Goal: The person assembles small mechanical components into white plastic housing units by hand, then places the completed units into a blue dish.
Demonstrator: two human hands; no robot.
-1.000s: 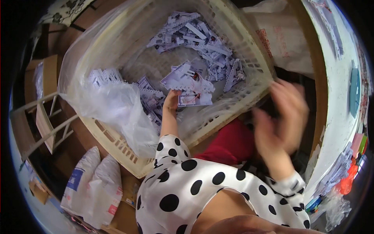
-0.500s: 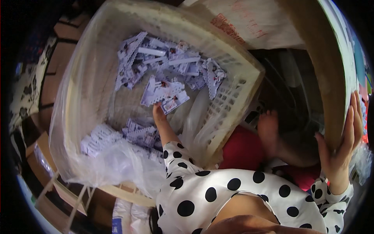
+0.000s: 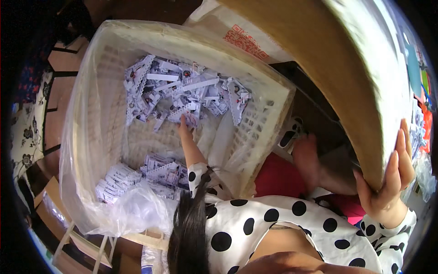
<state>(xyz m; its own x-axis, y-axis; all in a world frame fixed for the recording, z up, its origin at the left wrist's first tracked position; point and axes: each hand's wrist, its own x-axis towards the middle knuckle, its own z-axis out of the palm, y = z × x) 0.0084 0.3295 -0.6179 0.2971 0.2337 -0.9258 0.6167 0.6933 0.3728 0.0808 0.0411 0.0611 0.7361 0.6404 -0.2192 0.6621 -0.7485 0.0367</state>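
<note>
My left hand [image 3: 185, 125] reaches into a large plastic-lined basket [image 3: 269, 77], at the near side of a loose heap of white toothed plastic pieces [image 3: 196, 84]. Its fingers are closed on a white toothed plastic piece [image 3: 181, 112] against the heap; the fingertips are partly hidden. Nearer to me in the basket, stacked white pieces [image 3: 118, 180] lie in tighter rows, partly under the clear liner. My right hand [image 3: 388, 182] rests at the edge of a white-topped table [image 3: 346, 59], fingers stretched out along it and thumb apart, holding nothing.
Clear plastic liner [image 3: 141, 208] bunches over the basket's near rim. Behind the basket stands a white sack [image 3: 205, 18] with red print. A light-coloured rack [image 3: 68, 242] and a cardboard box [image 3: 48, 201] are at lower left. My bare leg [image 3: 310, 160] is between basket and table.
My left hand has moved away from me to the heap, lowering the white pieces it carried against the near side. My right hand stays on the table edge. The view has shifted.
</note>
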